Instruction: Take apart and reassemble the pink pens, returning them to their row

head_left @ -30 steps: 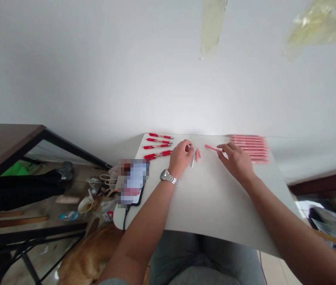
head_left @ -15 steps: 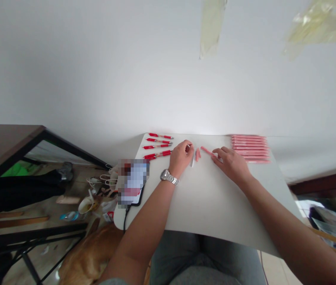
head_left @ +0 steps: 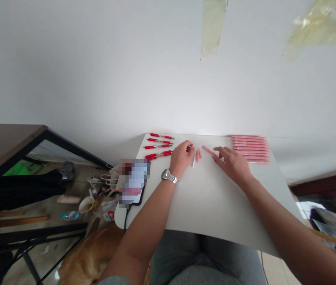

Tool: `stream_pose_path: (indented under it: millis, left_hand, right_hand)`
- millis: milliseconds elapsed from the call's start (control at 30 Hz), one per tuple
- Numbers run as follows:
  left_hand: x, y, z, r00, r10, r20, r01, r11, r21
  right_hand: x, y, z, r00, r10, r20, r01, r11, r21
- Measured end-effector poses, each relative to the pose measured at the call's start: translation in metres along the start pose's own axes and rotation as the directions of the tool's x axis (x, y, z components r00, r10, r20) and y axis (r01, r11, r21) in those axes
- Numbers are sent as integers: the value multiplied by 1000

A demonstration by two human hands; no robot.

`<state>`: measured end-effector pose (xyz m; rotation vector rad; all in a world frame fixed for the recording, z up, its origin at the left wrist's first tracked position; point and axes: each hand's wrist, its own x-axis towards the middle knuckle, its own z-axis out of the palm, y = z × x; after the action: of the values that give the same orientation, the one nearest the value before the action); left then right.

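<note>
Over the middle of the white table, my left hand (head_left: 182,157) has its fingers curled together; what they hold, if anything, is hidden. Beside its fingertips lies a narrow whitish, clear-looking strip (head_left: 194,159). Short pink pieces like pen caps (head_left: 198,155) rest just right of that strip. My right hand (head_left: 232,162) pinches a slim pink pen (head_left: 208,150) between thumb and fingers, its far end pointing up and left toward the pink pieces.
Red pens (head_left: 158,147) lie at the table's left. A row of pink pens (head_left: 251,149) sits at the back right. A phone with a blurred screen (head_left: 135,182) and a cable occupies the left edge. A brown dog (head_left: 93,253) is below on the floor.
The pink pen has shifted slightly in my right hand, and the fingers around it have changed position a little. My left hand stays nearly still.
</note>
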<state>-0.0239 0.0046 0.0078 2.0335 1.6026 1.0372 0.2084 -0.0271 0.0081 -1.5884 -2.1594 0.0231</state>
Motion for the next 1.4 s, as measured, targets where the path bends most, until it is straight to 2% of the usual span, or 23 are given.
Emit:
stream_pose_path:
  millis: [100, 200, 333, 600, 1100, 1233, 1400]
  left_hand:
    - [0, 1, 0, 1000, 7, -1, -7, 1000, -1]
    - [1, 1, -1, 1000, -10, -2, 10, 1000, 0]
    - [2, 2, -2, 999, -38, -7, 38, 999, 5]
    - [1, 6, -4, 998, -54, 10, 54, 998, 40]
    - [0, 6, -4, 997, -76, 29, 73, 995, 68]
    - [0, 5, -4, 997, -71, 29, 69, 996, 52]
    - [-1, 6, -4, 997, -78, 29, 76, 995, 59]
  right_hand:
    - [-1, -1, 3, 1000, -15, -20, 19, 981, 194]
    - [-2, -3, 8, 999, -30, 17, 21, 923, 384]
    - [-3, -4, 13, 996, -49, 77, 6, 877, 481]
    - [-2, -3, 14, 992, -36, 123, -32, 862, 506]
    - [-1, -2, 15, 992, -36, 117, -28, 864, 503]
    - [-1, -2, 16, 998, -34, 56, 2, 874, 485]
    - [4, -2, 12, 989, -10, -146, 61, 935, 351]
